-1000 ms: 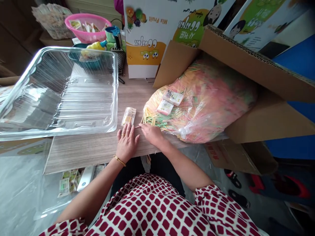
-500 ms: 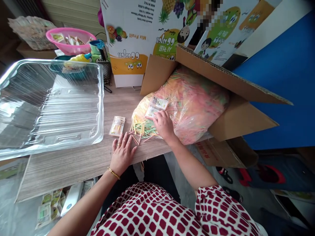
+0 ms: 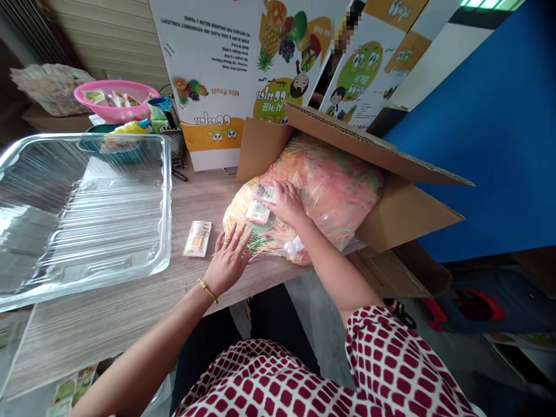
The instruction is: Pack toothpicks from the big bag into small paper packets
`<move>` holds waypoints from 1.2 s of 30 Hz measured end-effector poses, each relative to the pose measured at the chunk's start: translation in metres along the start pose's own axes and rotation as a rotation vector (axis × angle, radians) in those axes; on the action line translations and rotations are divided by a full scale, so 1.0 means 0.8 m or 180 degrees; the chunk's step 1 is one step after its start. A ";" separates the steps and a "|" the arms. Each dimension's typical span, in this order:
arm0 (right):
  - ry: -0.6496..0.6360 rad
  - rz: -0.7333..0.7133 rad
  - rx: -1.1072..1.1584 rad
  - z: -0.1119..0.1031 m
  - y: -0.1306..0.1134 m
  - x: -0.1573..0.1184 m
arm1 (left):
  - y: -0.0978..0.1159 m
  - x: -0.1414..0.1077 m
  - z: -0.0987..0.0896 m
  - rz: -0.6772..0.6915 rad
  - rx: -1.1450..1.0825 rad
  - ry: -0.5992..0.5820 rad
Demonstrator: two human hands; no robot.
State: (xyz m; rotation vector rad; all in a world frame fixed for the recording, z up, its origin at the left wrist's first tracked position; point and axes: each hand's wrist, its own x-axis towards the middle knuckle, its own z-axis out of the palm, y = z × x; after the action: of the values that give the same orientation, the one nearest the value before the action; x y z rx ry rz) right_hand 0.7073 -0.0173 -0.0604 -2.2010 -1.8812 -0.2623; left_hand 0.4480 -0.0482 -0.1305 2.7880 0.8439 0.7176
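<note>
A large clear bag of thin coloured sticks [image 3: 330,179] spills out of an open cardboard box onto the table. Two small printed packets lie on the bag, an upper one [image 3: 264,193] and a lower one [image 3: 258,212]. My right hand [image 3: 287,202] rests on the bag with its fingertips at the upper packet's right edge, fingers apart. My left hand [image 3: 230,258] is spread over the loose yellow and green sticks [image 3: 256,238] at the bag's front left. Left of it, a filled packet [image 3: 197,238] lies flat on the table.
A big clear plastic tray [image 3: 104,214] covers the table's left part. Behind it stand a pink basket [image 3: 116,104] of packets and a teal bowl [image 3: 108,147]. Printed cartons [image 3: 212,75] rise at the back. Box flaps [image 3: 412,208] stick out on the right.
My left hand has moved up and right, from the bare table onto the loose sticks. My right hand has shifted from the lower packet to the upper one. The camera view has shifted.
</note>
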 end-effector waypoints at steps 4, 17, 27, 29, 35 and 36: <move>-0.0182 0.0011 -0.0288 0.012 0.007 0.010 | 0.003 0.045 0.027 0.0062 0.0070 -0.0257; 0.0333 -0.0358 0.0086 -0.003 -0.015 -0.029 | 0.027 0.068 0.044 -0.0304 -0.0866 0.0158; -0.0056 -0.0972 -0.0122 0.032 -0.041 -0.073 | 0.004 0.022 0.027 -0.0427 -0.0991 0.0405; -0.0063 -0.0945 -0.0232 0.032 -0.043 -0.074 | 0.005 0.019 0.025 -0.0489 -0.1098 0.0429; 0.0018 -0.0677 0.0314 0.032 -0.035 -0.067 | 0.007 0.033 0.024 -0.1537 -0.2737 0.0350; -0.0003 -0.0654 0.0446 0.030 -0.031 -0.065 | 0.007 0.037 0.022 -0.1874 -0.3200 0.0272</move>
State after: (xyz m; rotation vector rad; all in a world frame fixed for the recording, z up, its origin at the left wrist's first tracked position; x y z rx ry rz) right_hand 0.6740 -0.0561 -0.0968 -1.9213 -2.0612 -0.1591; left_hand 0.4811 -0.0365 -0.1327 1.5410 0.9012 0.8271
